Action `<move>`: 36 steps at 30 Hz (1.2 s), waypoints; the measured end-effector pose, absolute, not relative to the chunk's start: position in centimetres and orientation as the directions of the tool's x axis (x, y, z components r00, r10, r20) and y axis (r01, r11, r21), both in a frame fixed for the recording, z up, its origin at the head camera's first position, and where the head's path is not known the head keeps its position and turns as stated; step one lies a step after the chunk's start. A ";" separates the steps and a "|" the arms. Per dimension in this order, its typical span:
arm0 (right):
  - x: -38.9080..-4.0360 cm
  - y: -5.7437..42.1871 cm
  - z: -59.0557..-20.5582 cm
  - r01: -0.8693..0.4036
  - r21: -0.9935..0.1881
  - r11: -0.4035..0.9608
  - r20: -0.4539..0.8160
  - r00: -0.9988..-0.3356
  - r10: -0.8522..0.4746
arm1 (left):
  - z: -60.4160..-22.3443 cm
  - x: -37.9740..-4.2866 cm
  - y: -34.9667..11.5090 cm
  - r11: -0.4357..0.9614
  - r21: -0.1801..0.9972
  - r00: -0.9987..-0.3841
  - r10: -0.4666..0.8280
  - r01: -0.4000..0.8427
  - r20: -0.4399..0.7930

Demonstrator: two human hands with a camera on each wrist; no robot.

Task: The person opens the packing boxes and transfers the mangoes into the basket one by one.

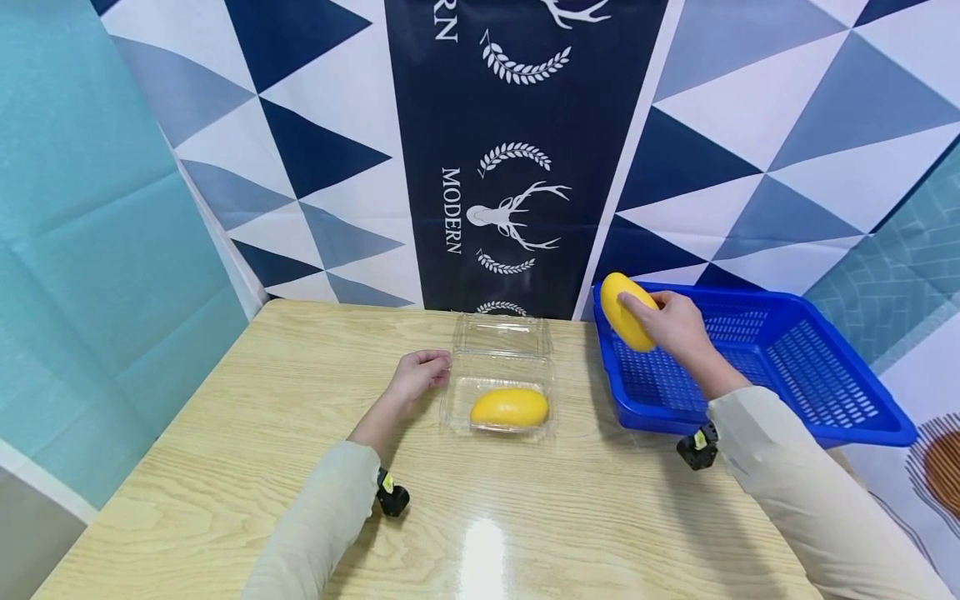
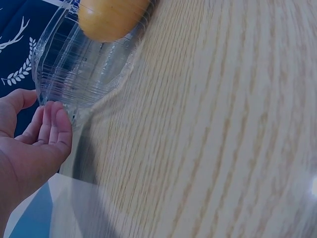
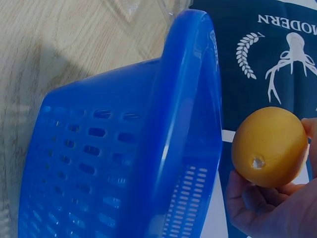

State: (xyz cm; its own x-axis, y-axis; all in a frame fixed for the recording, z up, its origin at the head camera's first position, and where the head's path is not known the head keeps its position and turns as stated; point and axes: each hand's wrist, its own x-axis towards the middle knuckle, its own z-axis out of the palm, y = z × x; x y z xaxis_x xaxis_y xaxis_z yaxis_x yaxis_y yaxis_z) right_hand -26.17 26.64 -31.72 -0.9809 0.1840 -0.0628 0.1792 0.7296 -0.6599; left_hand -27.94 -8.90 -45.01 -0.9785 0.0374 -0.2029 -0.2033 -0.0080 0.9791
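A yellow mango [image 1: 628, 312] is gripped by my right hand [image 1: 677, 327], held over the near-left rim area of the blue basket; the right wrist view shows the mango [image 3: 270, 147] end-on, fingers beneath it. My left hand [image 1: 420, 375] is at the left side of a clear plastic clamshell box [image 1: 459, 392], which stands with its lid [image 1: 502, 333] raised. In the left wrist view, the thumb and fingertips of the left hand [image 2: 42, 134] pinch the box's edge near its hinge side. Another yellow mango [image 1: 510, 408] lies inside the box, toward its front.
The blue perforated basket [image 1: 626, 408] rests at the right of the wooden table [image 1: 570, 533], close to the patterned backdrop [image 1: 517, 117]. A turquoise sheet [image 1: 112, 250] hangs at the left. Light glares off the tabletop at front centre.
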 end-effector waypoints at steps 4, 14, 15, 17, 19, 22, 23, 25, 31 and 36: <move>-26.2 26.8 -32.0 0.175 -0.651 0.739 -0.061 -0.982 0.179 | -45.0 -28.0 -9.0 -0.011 0.979 -0.979 0.041 -0.202 -0.201; -26.2 27.2 -32.6 0.180 -0.650 0.739 -0.065 -0.981 0.182 | -45.1 -27.9 -9.0 -0.014 0.980 -0.979 0.051 -0.196 -0.195; -26.2 27.2 -32.7 0.183 -0.650 0.738 -0.067 -0.980 0.185 | -45.1 -27.9 -9.0 -0.015 0.980 -0.979 0.051 -0.197 -0.196; -26.2 27.4 -32.8 0.188 -0.647 0.739 -0.066 -0.979 0.191 | -45.1 -27.8 -9.0 -0.014 0.980 -0.979 0.053 -0.197 -0.196; -26.3 27.5 -33.0 0.190 -0.642 0.743 -0.064 -0.979 0.195 | -45.0 -27.8 -9.0 -0.013 0.981 -0.980 0.054 -0.194 -0.193; -26.3 27.6 -33.2 0.193 -0.638 0.745 -0.062 -0.978 0.200 | -45.0 -27.7 -9.1 -0.012 0.981 -0.980 0.055 -0.192 -0.191; -26.4 27.7 -33.2 0.196 -0.637 0.746 -0.064 -0.977 0.202 | -45.0 -27.7 -9.1 -0.014 0.981 -0.980 0.055 -0.193 -0.192; -26.4 27.7 -33.3 0.200 -0.637 0.745 -0.068 -0.976 0.205 | -45.0 -27.8 -9.1 -0.015 0.981 -0.979 0.054 -0.195 -0.194; -26.5 27.9 -33.5 0.219 -0.638 0.738 -0.079 -0.972 0.220 | -45.2 -27.9 -9.2 -0.008 0.981 -0.979 0.062 -0.195 -0.194; -26.6 28.3 -33.9 0.229 -0.636 0.737 -0.086 -0.970 0.228 | -45.2 -27.7 -9.4 -0.040 0.989 -0.986 0.086 -0.143 -0.139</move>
